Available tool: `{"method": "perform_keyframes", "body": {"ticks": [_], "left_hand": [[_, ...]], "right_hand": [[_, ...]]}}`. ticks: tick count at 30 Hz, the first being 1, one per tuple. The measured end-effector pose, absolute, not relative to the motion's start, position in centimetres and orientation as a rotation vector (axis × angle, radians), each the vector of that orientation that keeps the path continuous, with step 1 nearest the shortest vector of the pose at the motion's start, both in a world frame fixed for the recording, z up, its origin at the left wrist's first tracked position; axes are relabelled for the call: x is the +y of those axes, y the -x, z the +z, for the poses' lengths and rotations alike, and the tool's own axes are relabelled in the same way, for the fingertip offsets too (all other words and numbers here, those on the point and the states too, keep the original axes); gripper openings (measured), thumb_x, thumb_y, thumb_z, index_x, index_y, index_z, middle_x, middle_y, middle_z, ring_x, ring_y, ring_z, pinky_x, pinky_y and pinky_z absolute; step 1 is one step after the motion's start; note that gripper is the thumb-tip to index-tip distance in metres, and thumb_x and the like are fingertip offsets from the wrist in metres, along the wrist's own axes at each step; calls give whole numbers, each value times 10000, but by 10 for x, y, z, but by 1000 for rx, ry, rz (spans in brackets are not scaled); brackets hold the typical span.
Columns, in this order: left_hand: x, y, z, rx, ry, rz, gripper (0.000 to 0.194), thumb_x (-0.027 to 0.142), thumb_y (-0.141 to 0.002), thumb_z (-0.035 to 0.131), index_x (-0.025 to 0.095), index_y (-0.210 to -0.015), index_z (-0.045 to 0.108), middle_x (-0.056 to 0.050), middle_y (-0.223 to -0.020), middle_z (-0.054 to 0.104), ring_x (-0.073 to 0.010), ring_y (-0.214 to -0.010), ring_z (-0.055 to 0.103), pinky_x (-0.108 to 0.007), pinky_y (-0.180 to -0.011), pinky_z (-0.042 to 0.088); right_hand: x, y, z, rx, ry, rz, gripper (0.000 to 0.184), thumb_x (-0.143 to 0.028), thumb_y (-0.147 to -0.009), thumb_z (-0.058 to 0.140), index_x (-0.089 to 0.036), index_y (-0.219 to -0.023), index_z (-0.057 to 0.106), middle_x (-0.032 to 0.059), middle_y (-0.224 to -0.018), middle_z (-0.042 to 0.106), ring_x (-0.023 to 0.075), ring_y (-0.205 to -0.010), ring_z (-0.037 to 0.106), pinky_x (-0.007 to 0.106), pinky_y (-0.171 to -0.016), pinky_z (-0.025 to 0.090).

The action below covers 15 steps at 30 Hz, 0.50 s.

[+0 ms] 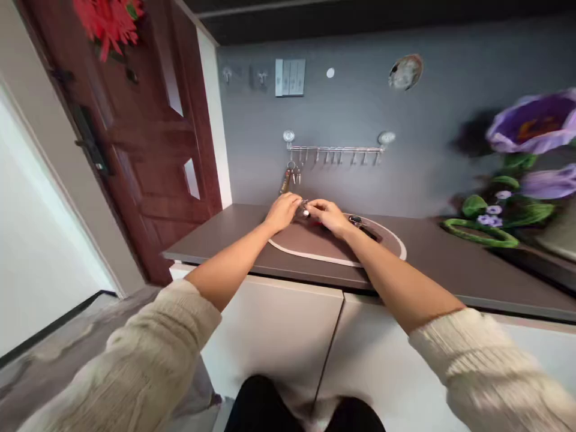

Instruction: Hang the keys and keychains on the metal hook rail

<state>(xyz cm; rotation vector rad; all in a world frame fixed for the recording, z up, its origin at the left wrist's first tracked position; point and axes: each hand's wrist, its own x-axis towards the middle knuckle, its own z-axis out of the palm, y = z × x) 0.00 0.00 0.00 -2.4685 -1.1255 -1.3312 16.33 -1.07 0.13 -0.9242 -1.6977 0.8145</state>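
Left hand (283,211) and right hand (329,216) are nearly together mid-frame, fingertips pinched on a small shiny thing (305,207), kinda metallic but too blurry to name. It's over a smooth brown mat (310,241), rounded with a pale rim, on a flat grey worktop (209,235). Shiny hook rail (335,149) above, keys (294,176) dangling at its left, panelled reddish door (150,156) upper left, ruffled purple flower (535,123) far right.

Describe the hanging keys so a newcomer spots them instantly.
On the grey wall, find the hook rail above the counter. The keys hang near its left end, above the left hand; a brown fob sets them apart from the slim hooks alongside.
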Motion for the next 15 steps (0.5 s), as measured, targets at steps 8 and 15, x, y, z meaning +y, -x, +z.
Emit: {"method": "perform_keyframes", "body": {"ticks": [8, 15], "left_hand": [[2, 1, 2, -1039, 2417, -1360, 249, 208, -889, 349, 161, -906, 593, -46, -912, 599, -145, -890, 516, -257, -813, 401], [-3, 2, 5, -1024, 2268, -1349, 262, 237, -897, 346, 181, -940, 599, -41, -933, 606, -154, -892, 508, -267, -809, 391]], "right_hand": [[-12, -163, 3, -1593, 873, 970, 258, -375, -587, 670, -155, -703, 601, -17, -637, 570, 79, -582, 459, 234, -593, 362], [-10, -162, 8, -1459, 785, 1131, 160, -253, -552, 659, -146, -665, 623, -6, -632, 581, 79, -583, 486, 223, -583, 365]]}}
